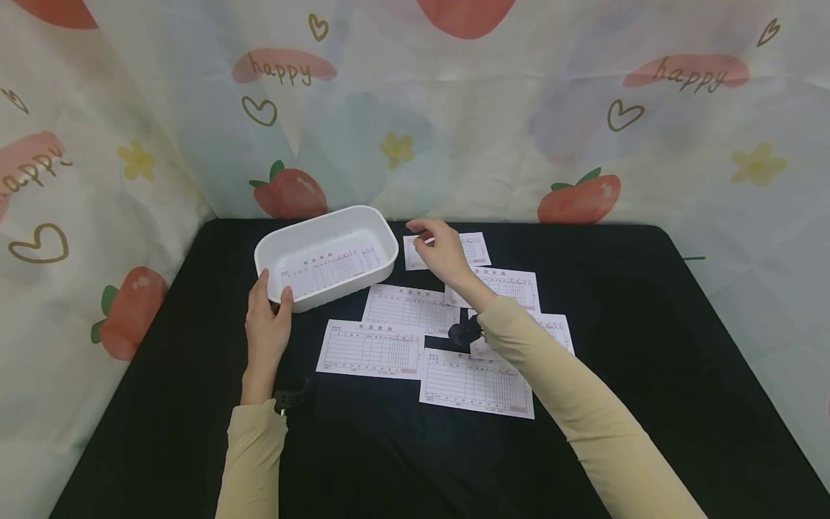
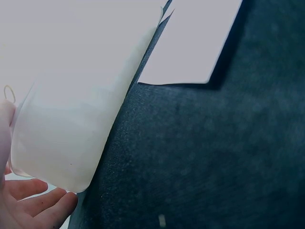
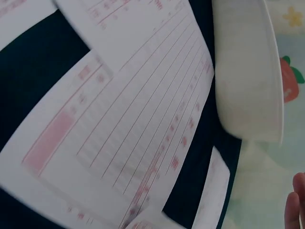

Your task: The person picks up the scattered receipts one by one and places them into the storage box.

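A white plastic box (image 1: 346, 286) sits at the back left of the black table, with one printed receipt slip (image 1: 332, 269) lying inside. My left hand (image 1: 267, 335) grips its near left corner, thumb on the front wall and fingers round the end; the left wrist view shows these fingers (image 2: 40, 202) against the box's end. Right of the box, my right hand (image 1: 443, 252) hovers by the farthest receipt slip (image 1: 478, 249), its fingers bent loosely and nothing visible between them. In the right wrist view only some fingertips (image 3: 292, 207) show.
Several more receipt slips lie partly overlapping: one in the middle (image 1: 405, 306), one at front left (image 1: 369, 349), one at front right (image 1: 476, 386). Others (image 1: 512, 285) are partly under my right arm. A patterned curtain (image 1: 454, 130) hangs behind the black tablecloth (image 1: 363, 447).
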`<state>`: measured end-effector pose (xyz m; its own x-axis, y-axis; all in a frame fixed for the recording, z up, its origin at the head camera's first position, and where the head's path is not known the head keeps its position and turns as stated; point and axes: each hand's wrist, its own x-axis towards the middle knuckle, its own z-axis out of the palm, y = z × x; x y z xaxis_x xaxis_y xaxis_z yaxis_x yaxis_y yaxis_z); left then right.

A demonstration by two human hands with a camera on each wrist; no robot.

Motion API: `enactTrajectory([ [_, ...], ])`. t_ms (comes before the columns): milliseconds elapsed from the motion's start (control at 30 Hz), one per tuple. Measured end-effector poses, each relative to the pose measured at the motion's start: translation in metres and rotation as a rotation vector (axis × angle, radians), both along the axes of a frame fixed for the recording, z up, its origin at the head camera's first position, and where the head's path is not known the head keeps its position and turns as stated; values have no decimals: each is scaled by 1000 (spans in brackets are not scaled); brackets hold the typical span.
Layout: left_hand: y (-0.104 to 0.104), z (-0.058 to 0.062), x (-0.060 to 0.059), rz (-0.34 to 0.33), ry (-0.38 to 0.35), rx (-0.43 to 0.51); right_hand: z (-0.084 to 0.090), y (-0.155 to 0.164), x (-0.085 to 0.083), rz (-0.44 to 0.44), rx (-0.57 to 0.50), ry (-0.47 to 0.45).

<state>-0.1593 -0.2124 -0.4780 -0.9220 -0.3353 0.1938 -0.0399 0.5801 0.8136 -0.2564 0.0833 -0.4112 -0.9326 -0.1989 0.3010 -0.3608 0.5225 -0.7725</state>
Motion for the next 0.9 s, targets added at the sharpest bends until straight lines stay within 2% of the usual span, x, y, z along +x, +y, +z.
enactTrajectory([
  [433, -1, -1, -1, -1, 2, -1, -7, 38, -8, -52, 60, -4],
  [900, -1, -1, -1, -2, 5, 1, -14, 70, -19, -58, 192, 6],
])
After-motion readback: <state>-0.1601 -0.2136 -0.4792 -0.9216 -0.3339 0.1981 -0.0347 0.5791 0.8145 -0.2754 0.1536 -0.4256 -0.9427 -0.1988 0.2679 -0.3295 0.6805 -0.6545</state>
